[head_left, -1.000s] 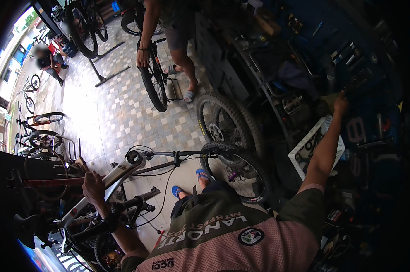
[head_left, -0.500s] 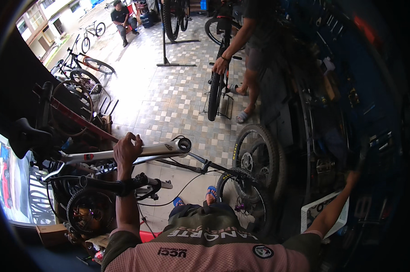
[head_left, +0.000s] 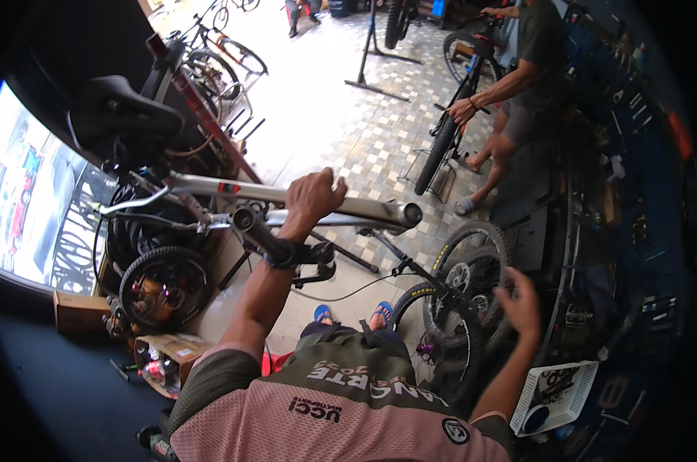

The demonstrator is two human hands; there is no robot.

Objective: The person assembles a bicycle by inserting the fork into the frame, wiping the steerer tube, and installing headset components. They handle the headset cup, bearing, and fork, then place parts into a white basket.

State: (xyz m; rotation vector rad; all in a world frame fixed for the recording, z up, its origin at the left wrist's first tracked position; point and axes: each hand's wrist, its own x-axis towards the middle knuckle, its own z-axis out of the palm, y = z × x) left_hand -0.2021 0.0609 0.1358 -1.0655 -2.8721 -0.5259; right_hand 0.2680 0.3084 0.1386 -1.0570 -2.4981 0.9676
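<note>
A silver bike frame [head_left: 367,210] stretches across in front of me, with a black saddle [head_left: 121,115] at its left end. My left hand [head_left: 315,202] is closed around its upper tube. Below that wrist, a black clamp-like part [head_left: 275,246] partly hides behind my forearm. My right hand [head_left: 520,304] is raised on the right, slightly blurred, fingers apart and nothing visible in it. Just beyond it stand loose bicycle wheels [head_left: 504,242], and the frame's front wheel [head_left: 475,343] is nearer to me.
A white plastic basket [head_left: 587,393] with dark parts sits at lower right, below a tool wall [head_left: 633,115]. An open cardboard box [head_left: 187,348] lies at lower left. Ahead, a co-worker [head_left: 541,69] handles another bike [head_left: 441,146] on the tiled floor. More bikes [head_left: 240,54] stand far left.
My right hand has come back left from the dark tool area to beside the wheels. The view has turned, so the scene sits differently. My left hand still grips the bike frame.
</note>
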